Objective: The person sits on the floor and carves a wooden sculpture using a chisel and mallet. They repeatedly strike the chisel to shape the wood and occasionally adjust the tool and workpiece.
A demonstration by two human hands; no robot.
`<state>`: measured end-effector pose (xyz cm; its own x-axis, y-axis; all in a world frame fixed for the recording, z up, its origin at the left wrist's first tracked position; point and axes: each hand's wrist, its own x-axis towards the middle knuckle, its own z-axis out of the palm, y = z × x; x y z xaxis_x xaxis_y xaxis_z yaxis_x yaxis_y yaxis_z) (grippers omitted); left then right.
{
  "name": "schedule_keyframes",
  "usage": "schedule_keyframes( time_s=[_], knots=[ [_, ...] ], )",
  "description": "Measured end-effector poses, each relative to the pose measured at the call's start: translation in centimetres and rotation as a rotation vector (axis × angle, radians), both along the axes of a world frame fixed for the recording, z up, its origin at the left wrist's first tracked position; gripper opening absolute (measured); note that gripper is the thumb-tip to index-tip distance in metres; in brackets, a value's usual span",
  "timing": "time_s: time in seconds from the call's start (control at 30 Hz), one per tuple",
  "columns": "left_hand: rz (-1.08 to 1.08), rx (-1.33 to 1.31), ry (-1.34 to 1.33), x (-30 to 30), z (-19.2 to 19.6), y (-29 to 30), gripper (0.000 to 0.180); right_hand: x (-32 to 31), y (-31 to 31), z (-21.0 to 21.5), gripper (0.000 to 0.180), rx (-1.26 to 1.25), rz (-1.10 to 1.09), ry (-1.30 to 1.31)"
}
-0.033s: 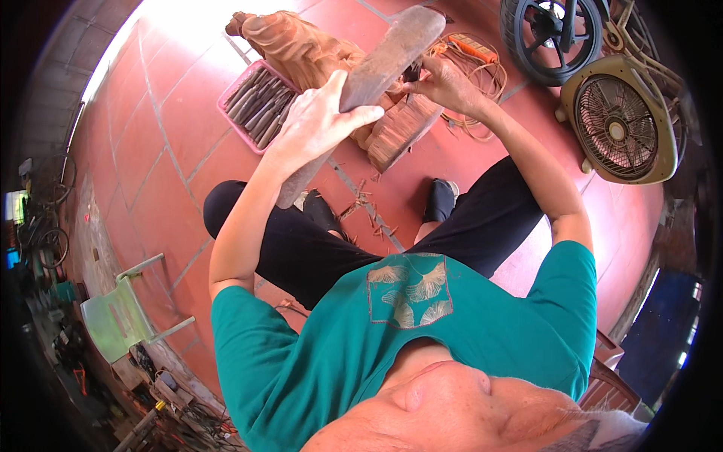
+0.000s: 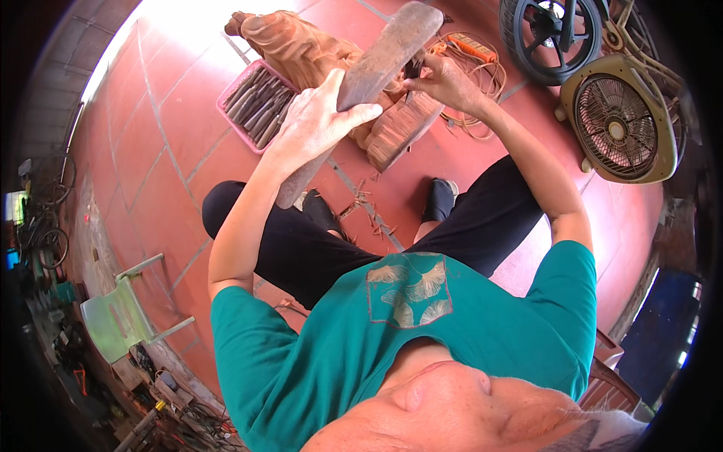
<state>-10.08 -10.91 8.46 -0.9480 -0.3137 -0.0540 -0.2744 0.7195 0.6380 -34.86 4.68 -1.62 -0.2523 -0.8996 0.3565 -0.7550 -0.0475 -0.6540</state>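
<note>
My left hand [image 2: 320, 117] is closed round the middle of a long, flat grey-brown bar [image 2: 388, 53] with rounded ends, worn and wood-like. It slants from above my left knee up toward the far right. Beside its upper part, my right hand [image 2: 446, 81] pinches a small dark piece [image 2: 413, 69], partly hidden by the fingers and the bar; its kind cannot be made out. Beyond and beneath both hands lies a carved reddish-brown wood figure [image 2: 294, 49], its blocky base [image 2: 403, 132] toward me. The bar hides part of the carving.
A pink basket [image 2: 224, 105] of chisel-like tools stands left of the carving. Wood chips [image 2: 364, 200] lie between my feet. To the right are a coiled orange cord [image 2: 493, 83], a box fan [image 2: 617, 128] and a black wheel [image 2: 553, 38]. A green chair [image 2: 117, 320] stands left.
The bar and my left hand have shifted very slightly up and to the left. My right hand stays almost in place.
</note>
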Motion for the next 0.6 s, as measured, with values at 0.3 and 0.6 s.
schedule_keyframes(
  time_s=[0.3, 0.6],
  knots=[
    [0.047, 0.117, 0.191, -0.4, -0.3, -1.2, 0.068, -1.7, -0.5, -0.3, 0.034, 0.048, -0.087, -0.479],
    [-0.01, 0.171, 0.351, -0.4, 0.2, -0.6, 0.068, -1.7, -0.5, -0.1, 0.038, 0.115, -0.037, -0.222]
  ],
)
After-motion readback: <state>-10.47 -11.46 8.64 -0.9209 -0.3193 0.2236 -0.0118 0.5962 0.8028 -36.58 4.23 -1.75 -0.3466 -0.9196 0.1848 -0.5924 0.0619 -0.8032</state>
